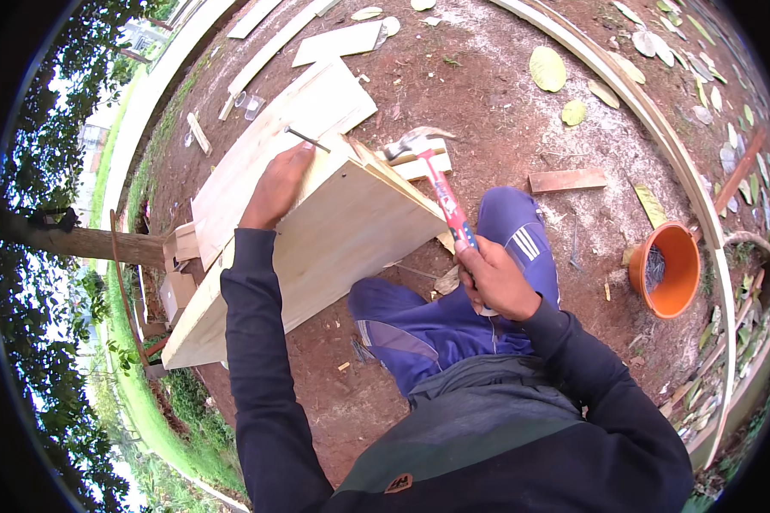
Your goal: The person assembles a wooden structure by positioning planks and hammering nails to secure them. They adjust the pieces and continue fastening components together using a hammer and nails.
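Observation:
A pale plywood box or board assembly (342, 231) leans in front of me, tilted up at its near corner. My left hand (280, 186) lies against its upper edge, fingers closed around a long dark nail (308, 138) that sticks out past the fingertips near the corner. Whether the nail's point touches the wood is hard to make out. Over my raised knee, my right hand (498, 280) grips a claw hammer (445, 195) by its red and blue handle. The hammer's metal head is up, to the right of the corner and apart from the nail.
An orange bucket (686, 282) with nails (654, 267) inside stands on the dirt at the right. A reddish wooden block (566, 179) lies beyond my knee. Loose boards (338, 43) are scattered at the far left, and a long curved-looking timber edge (659, 128) borders the ground, with leaves beyond.

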`<state>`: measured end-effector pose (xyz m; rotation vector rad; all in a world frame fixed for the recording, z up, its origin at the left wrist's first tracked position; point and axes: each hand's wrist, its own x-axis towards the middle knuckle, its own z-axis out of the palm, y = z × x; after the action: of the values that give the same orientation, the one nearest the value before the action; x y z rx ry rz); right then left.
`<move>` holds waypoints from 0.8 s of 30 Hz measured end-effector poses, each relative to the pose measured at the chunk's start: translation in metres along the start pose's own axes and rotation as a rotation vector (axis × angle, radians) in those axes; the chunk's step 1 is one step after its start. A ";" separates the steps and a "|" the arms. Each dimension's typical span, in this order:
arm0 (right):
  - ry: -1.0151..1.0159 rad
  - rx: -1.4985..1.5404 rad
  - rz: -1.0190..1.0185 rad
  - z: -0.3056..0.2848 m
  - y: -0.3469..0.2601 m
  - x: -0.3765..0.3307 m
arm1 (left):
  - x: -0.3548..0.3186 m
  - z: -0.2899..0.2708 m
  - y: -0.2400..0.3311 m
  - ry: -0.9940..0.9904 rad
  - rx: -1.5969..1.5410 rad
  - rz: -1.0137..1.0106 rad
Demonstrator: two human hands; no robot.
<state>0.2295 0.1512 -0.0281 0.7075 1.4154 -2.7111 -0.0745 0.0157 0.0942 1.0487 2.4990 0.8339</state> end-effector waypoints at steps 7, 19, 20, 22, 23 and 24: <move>-0.064 -0.077 0.003 0.004 0.001 0.009 | 0.016 -0.012 -0.008 -0.134 -0.132 -0.065; -0.022 -0.303 -0.116 -0.003 0.001 0.014 | 0.037 -0.026 -0.012 -0.354 -0.259 -0.209; -0.028 -0.320 -0.131 -0.004 0.000 0.016 | 0.040 -0.030 -0.020 -0.351 -0.263 -0.244; -0.022 -0.367 -0.123 -0.003 -0.001 0.017 | 0.047 -0.032 -0.029 -0.352 -0.269 -0.309; -0.015 -0.389 -0.117 -0.003 -0.002 0.017 | 0.049 -0.032 -0.030 -0.319 -0.267 -0.300; -0.020 -0.379 -0.118 -0.002 -0.004 0.018 | 0.047 -0.033 -0.032 -0.285 -0.265 -0.292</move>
<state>0.2136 0.1587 -0.0334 0.5842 1.9440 -2.4049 -0.1397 0.0192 0.0978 0.6443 2.1608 0.8311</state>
